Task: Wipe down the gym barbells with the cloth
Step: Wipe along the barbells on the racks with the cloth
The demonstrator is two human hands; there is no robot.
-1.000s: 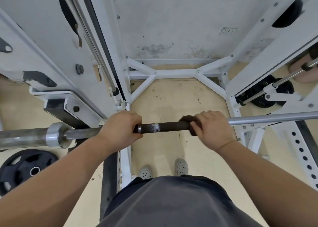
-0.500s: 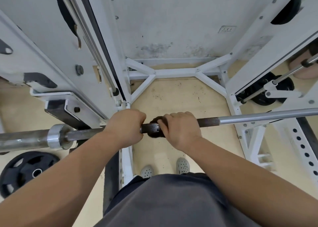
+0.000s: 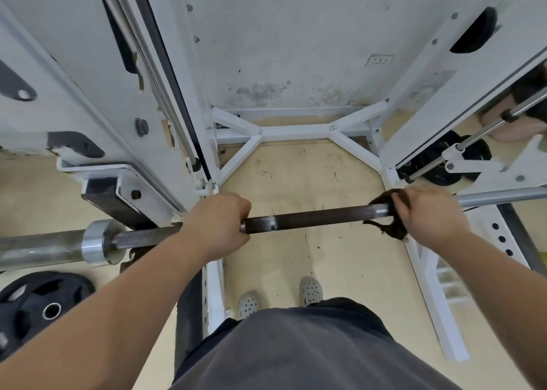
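A barbell (image 3: 316,217) runs across the view at waist height, its dark knurled shaft bare between my hands and its steel sleeve sticking out at the left. My left hand (image 3: 217,224) grips the shaft near the left rack upright. My right hand (image 3: 429,213) is wrapped round the shaft further right and holds a dark cloth (image 3: 387,221) against it. The cloth bunches out from under my fingers on their left side and hangs a little below the bar.
The white rack frame (image 3: 293,130) surrounds me, with uprights on both sides and a floor brace ahead. A black weight plate (image 3: 41,309) lies on the floor at lower left. More plates (image 3: 444,165) hang on the right. My feet stand on the beige floor.
My right hand slid the cloth left along the bar until it nearly touched my left hand, then back to the right, farther out than a second ago. My left hand kept its grip.
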